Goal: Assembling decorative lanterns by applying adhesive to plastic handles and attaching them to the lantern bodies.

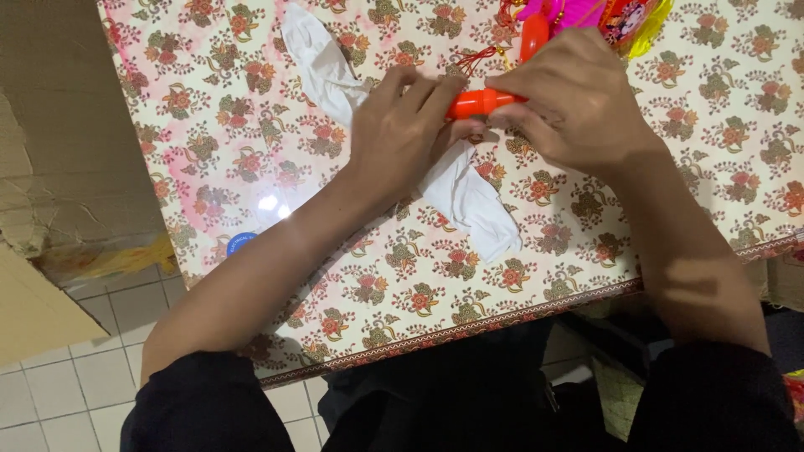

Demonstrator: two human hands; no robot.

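Nearest the camera: dark sleeves and lap, bare forearms reaching out over the desk [586, 276] edge. White floor tiles [75, 385] and brown cardboard [42, 310] lying off to the left.

Desk covered in a floral-print cloth, cream with red and green blooms. Small blue round cap [240, 243] sitting near the left forearm.

Mid-desk: white cloth [469, 201] lying crumpled in a long strip, running from under both hands toward the upper left.

Left hand [398, 134] curling around one end of an orange plastic tube [477, 103], fingers closed on it, thumb tucked beneath. Right hand [578, 105] gripping the other end, fingers bent down over it, palm arching above. Tube lying level between the two hands, just above the white cloth, only the middle stretch showing.

Farthest: colourful toy lantern [586, 17], pink, yellow and orange, resting at the top edge just beyond the right hand, red tassel cord [477, 59] trailing toward the tube.
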